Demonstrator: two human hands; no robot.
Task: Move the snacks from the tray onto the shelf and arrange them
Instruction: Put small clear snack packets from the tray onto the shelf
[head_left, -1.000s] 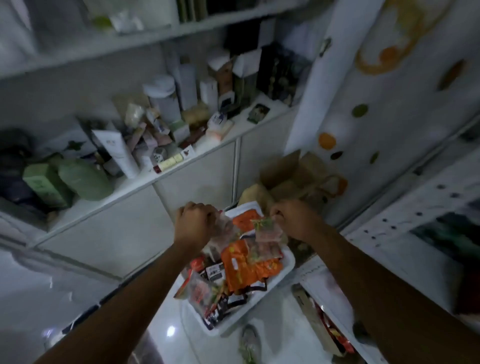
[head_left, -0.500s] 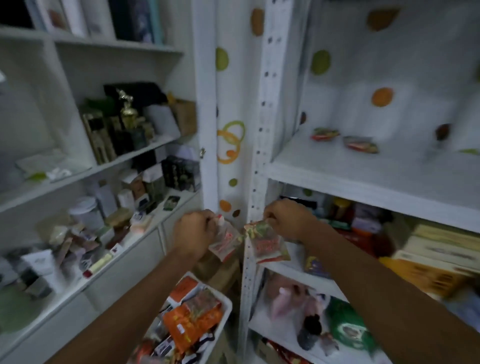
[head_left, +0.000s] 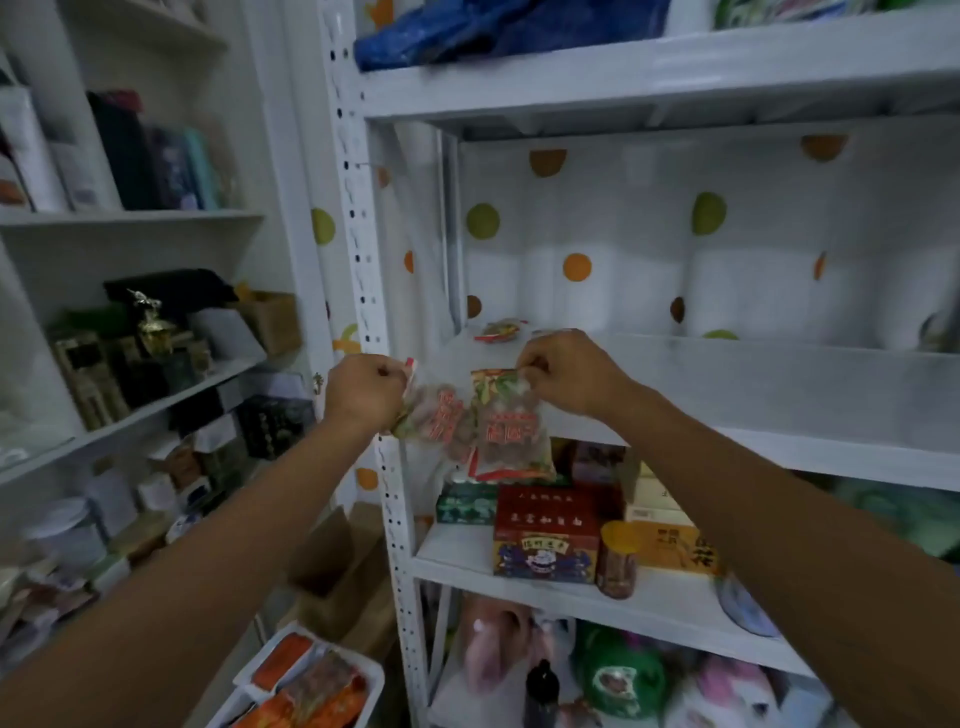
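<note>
Plastic packet (head_left: 506, 426) pinched by right fingers (head_left: 535, 371), blurred packet (head_left: 441, 418) by left fingers (head_left: 387, 371), tray (head_left: 375, 669) cropped

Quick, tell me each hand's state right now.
Left hand: closed, gripping the red-printed snack packet by its top.
Right hand: closed, pinching the green-topped snack packet by its top edge.

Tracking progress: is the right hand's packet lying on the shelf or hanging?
Hanging: the right hand pinches the packet by its top; it dangles before the shelf edge.
</note>
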